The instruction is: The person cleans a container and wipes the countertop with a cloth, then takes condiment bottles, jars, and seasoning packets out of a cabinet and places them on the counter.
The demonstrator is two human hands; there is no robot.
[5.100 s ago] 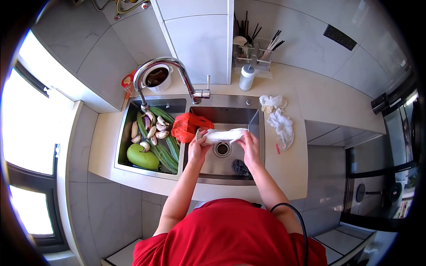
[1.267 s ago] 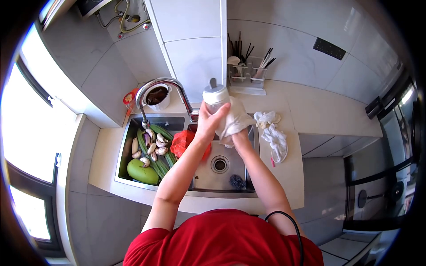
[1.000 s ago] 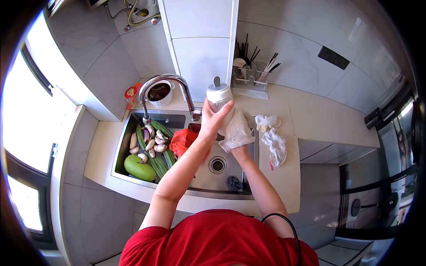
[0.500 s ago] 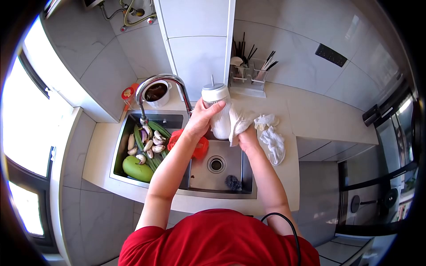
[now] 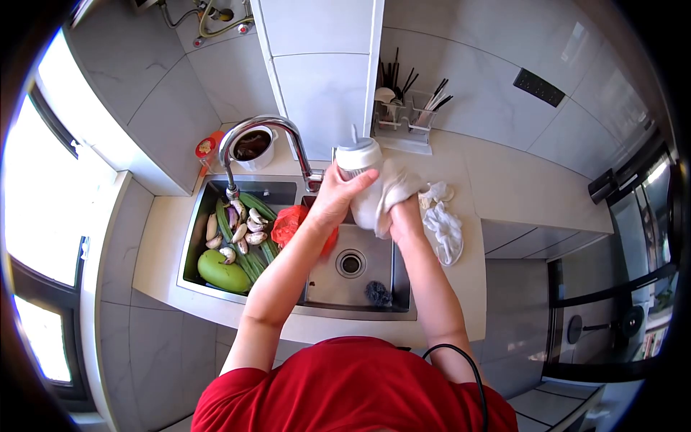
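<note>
My left hand (image 5: 341,194) is closed around a white ribbed tumbler (image 5: 360,156) with a grey lid and a short straw. The tumbler is held over the back of the sink's right basin, tilted a little. Bunched in my right hand (image 5: 405,218) is a white cloth (image 5: 398,186), pressed to the tumbler's right side. The cloth covers part of the tumbler's body, and most of my right fingers are hidden in it.
The left basin (image 5: 188,270) holds a green mango-like fruit (image 5: 222,271), garlic and long green vegetables. A red plastic bag (image 5: 288,225) lies by the divider under the faucet (image 5: 268,119). A scouring pad (image 5: 378,294) sits in the right basin; more white cloths (image 5: 443,229) lie on the counter.
The tumbler has shifted slightly right and its straw now leans left. My right hand has brought the cloth higher along the tumbler's side, covering more of it.
</note>
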